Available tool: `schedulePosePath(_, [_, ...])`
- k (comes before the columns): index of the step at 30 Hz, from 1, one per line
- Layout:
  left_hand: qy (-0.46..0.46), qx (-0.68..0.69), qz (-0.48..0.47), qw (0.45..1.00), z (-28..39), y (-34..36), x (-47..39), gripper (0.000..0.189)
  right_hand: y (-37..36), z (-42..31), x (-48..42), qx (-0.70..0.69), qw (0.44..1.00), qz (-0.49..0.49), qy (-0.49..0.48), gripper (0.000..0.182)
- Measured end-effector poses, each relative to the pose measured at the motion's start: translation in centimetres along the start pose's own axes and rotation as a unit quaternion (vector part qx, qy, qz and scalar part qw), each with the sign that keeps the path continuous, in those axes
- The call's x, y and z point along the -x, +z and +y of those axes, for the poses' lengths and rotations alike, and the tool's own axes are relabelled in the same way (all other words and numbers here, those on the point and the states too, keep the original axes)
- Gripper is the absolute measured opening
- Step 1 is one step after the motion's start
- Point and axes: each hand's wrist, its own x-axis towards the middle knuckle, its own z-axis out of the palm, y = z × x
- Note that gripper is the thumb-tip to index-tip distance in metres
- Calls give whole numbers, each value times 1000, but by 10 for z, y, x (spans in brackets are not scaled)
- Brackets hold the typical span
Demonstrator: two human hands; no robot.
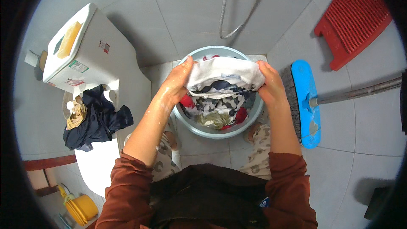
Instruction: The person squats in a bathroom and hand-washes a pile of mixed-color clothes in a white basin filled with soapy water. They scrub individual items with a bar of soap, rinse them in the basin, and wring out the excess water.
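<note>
Stretched between my two hands is a white garment [224, 66] with a dark blotchy pattern and a small label inside its edge. My left hand [178, 81] grips its left end, thumb on top, with wet suds on the wrist. At the opposite end, my right hand [270, 81] pinches the cloth. The garment is held over a round light-blue basin [216, 135] on the floor, and its lower part hangs into it. Wet clothes lie in the basin, among them a red piece [241, 115] and an olive-green piece [216, 119].
A toilet [111, 41] stands left, a yellow bar [69, 39] on its tank and dark clothes [95, 117] on it. At right are a blue broom head [306, 101] and a red plastic washboard [356, 22]. A metal shower hose [223, 9] hangs behind; a yellow bucket [82, 208] sits lower left.
</note>
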Motion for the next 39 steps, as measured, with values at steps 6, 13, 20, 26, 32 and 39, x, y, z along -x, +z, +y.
schedulePosePath(6, [73,-432,-19,899,-21,0,-12,40,3,2,0,71,997,18,1,31])
schedulePosePath(13, [168,-166,-12,972,-20,9,-21,25,15,8,13,480,857,-112,-150,31])
schedulePosePath(20, [27,190,-119,974,-43,39,-24,39,60,62,3,306,920,-36,-241,48])
schedulePosePath(26, [-34,292,-56,954,-76,32,-12,60,27,88,-40,292,932,80,-200,13])
schedulePosePath(32, [-204,448,-73,867,-134,-3,-15,56,70,162,39,248,929,48,-270,14])
schedulePosePath(39, [-135,397,113,901,-193,-10,-58,41,24,163,-41,605,776,165,-74,23])
